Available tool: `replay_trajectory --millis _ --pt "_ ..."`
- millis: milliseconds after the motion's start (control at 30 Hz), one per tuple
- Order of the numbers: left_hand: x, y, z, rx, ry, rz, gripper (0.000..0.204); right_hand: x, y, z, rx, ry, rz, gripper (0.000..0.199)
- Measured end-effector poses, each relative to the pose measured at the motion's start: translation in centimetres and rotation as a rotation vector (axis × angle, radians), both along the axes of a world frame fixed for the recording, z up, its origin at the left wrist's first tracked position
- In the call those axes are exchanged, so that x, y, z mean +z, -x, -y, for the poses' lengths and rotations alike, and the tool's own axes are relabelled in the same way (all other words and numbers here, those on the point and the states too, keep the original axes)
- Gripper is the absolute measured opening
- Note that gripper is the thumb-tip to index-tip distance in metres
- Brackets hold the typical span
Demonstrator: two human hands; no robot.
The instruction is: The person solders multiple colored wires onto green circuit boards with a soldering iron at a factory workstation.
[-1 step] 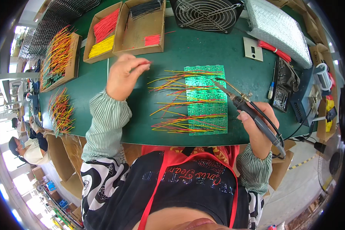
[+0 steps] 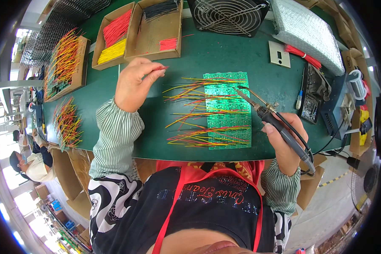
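Note:
My left hand (image 2: 135,82) is closed in a pinch, left of the boards and just below the cardboard boxes. A short bit of red wire (image 2: 166,67) shows at its fingertips; the rest is hidden. My right hand (image 2: 285,135) is wrapped round a soldering iron (image 2: 283,131) with a thin feed tube alongside. The iron's tip points up and left, over the upper part of a green circuit board panel (image 2: 228,122). Red, yellow and black wires (image 2: 186,114) lie in rows across the panel and stick out to its left.
Cardboard boxes hold red wires (image 2: 117,28), yellow wires (image 2: 112,51) and black wires (image 2: 161,10). Wired boards (image 2: 67,122) lie at the left. A black fan (image 2: 228,17) and a bubble-wrapped package (image 2: 307,34) stand at the back. A solder spool (image 2: 357,84) is at the right.
My left hand has shifted very slightly to the left, still pinched. My right hand and the soldering iron have stayed in place.

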State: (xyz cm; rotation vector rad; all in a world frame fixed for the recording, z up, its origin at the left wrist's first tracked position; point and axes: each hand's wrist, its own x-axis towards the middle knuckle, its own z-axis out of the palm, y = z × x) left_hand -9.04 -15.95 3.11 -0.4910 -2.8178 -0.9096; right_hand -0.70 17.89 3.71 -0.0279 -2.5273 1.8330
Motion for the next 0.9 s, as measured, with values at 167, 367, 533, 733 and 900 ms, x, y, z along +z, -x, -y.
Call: replay_trajectory --millis 167,367,533,733,900 --pt "2.7 -0.4 -4.0 -0.17 -0.057 0.195 0.016 -0.3 0.3 0.5 0.035 0.004 -0.027 0.022" --pt "-0.1 1.2 -6.4 -0.276 0.1 0.323 0.017 -0.6 1.0 1.9 -0.024 0.095 -0.003 0.019" --pt "-1.8 2.0 -6.4 -0.248 0.074 0.396 0.017 -1.3 2.1 2.7 -0.019 0.095 0.048 0.019" --pt "-1.7 2.3 -6.4 -0.227 0.046 0.471 0.018 -2.3 3.0 3.2 0.002 0.106 0.059 0.019" --pt "-1.6 2.5 -6.3 -0.227 0.027 0.514 0.019 -2.4 3.2 3.4 0.009 0.134 0.071 0.019"
